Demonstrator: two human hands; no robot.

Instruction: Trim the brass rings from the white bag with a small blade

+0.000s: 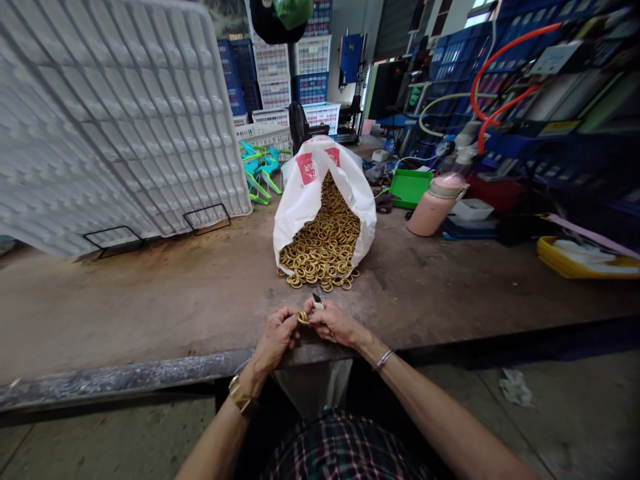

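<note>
My left hand is closed at the table's front edge, pinching gold-coloured metal rings. How many rings it holds is hard to make out. My right hand is closed around a small knife with a dark, slanted tip and a pale body; its fingers meet the rings from the right. Just beyond both hands, a white plastic bag with red print lies open towards me. A heap of similar gold rings fills it and spills onto the table.
Ribbed white trays lean on wire stands at the left of the table. Turquoise and green plastic parts lie behind. To the right are a green tray, a pink bottle and a yellow tray. Stacked crates stand farther back.
</note>
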